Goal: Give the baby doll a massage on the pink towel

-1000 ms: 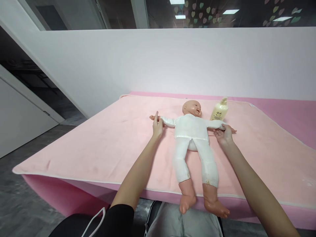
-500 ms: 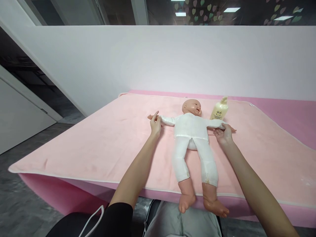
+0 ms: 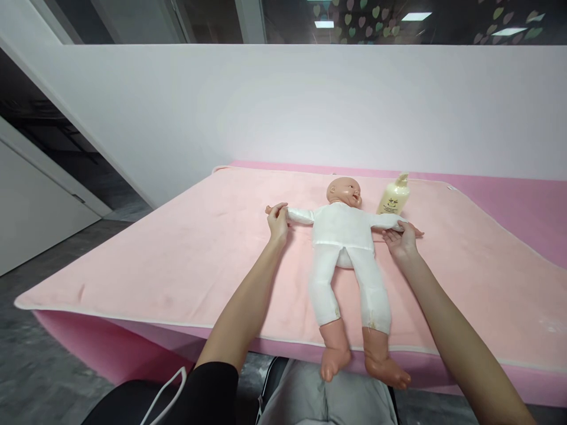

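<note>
A baby doll (image 3: 343, 236) in white clothes lies face up on a pink mat (image 3: 199, 260), arms spread wide, feet hanging over the near edge. My left hand (image 3: 277, 221) is closed round the doll's wrist at its outstretched arm on the left. My right hand (image 3: 401, 239) holds the doll's other wrist from below, fingers curled under it. A cream lotion bottle (image 3: 393, 196) with a pump stands just behind that arm, beside the doll's head.
The pink mat covers a darker pink table (image 3: 522, 195) that runs on to the right. A white wall (image 3: 283, 112) rises right behind it. The floor (image 3: 26, 330) drops away at the left. My lap (image 3: 328, 401) is under the near edge.
My left hand's raised finger has come down and the hand has closed round the doll's wrist. The right hand and the doll have stayed put.
</note>
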